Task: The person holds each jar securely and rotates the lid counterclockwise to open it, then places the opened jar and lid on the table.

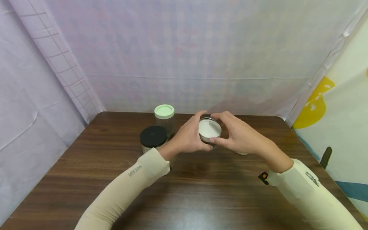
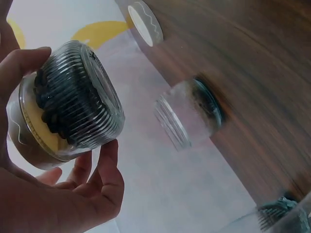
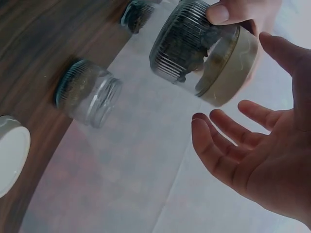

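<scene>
My left hand (image 1: pixel 189 135) grips a ribbed glass jar (image 2: pixel 82 94) with dark contents and a pale lid (image 1: pixel 210 128). The jar is held tilted above the table, its lid towards the head view. My right hand (image 3: pixel 257 150) is beside the lid, thumb close to its edge, with the other fingers loosely bent and apart from the jar. Whether the thumb touches the lid is hard to tell. Below stands a lidless glass jar (image 3: pixel 92 92) with brownish contents. A loose pale lid (image 2: pixel 146 22) lies on the table, mostly hidden by my right hand in the head view.
To the left on the brown table (image 1: pixel 195 198) stand a jar with a black lid (image 1: pixel 153 136) and a taller clear one with a light green lid (image 1: pixel 164 111). Pale cloth (image 1: pixel 184 57) hangs behind the table's far edge.
</scene>
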{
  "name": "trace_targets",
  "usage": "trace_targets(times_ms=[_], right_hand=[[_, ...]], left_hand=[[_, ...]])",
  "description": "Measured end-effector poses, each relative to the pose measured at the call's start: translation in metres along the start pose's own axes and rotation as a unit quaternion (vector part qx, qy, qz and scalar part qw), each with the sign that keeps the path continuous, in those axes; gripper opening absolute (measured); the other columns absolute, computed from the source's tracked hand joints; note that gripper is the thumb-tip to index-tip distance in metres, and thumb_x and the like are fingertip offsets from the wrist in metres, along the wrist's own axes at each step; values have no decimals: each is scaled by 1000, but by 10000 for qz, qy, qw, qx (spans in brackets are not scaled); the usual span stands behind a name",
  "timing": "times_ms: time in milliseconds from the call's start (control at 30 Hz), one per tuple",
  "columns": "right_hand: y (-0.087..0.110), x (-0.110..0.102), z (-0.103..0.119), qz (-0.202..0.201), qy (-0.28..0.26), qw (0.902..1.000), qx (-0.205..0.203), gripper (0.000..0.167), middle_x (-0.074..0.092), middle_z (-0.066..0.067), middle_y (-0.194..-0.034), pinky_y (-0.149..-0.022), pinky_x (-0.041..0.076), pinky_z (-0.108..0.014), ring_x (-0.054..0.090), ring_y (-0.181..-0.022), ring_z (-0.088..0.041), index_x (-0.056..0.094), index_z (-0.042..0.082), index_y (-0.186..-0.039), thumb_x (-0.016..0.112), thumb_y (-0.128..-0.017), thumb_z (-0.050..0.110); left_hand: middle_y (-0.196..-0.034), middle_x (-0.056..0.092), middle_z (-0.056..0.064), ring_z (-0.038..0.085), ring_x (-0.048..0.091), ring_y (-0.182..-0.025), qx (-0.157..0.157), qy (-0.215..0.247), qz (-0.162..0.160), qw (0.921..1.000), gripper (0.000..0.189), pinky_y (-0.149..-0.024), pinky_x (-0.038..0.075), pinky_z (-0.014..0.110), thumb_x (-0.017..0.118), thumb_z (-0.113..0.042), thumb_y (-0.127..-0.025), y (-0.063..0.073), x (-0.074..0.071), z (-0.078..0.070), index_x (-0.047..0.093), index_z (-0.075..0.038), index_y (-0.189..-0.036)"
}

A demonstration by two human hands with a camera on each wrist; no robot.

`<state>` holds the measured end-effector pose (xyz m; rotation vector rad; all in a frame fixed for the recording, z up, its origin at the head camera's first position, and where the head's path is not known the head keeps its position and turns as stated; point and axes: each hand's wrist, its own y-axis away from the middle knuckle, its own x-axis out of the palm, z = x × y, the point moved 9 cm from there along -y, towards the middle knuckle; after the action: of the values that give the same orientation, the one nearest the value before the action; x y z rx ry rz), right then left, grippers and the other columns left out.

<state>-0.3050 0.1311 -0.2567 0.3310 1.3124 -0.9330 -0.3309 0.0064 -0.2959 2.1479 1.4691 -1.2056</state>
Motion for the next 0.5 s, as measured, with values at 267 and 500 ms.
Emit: trace_targets(times_ms=[267,500], right_hand=[[-12,8,7,586,433,9972,145,80,52,-10,-140,-72,53,-35,61,-94,-19,40,17,-153,61,-92,64],[-23,2,11,593,671,9958,-171,64,66,-7,-125,-69,54,-34,65,-92,-19,55,14,-141,68,-92,53]], left_hand=[[-148,45,4,20,58,-114,122,187,-40,9997,123,-93,52,44,90,-39,-72,5,4,-9,9,-24,-163],[-156,39,4,23,55,-126,109,341,-125,9993,122,-102,49,46,89,-42,-73,7,4,-11,10,-22,-163]])
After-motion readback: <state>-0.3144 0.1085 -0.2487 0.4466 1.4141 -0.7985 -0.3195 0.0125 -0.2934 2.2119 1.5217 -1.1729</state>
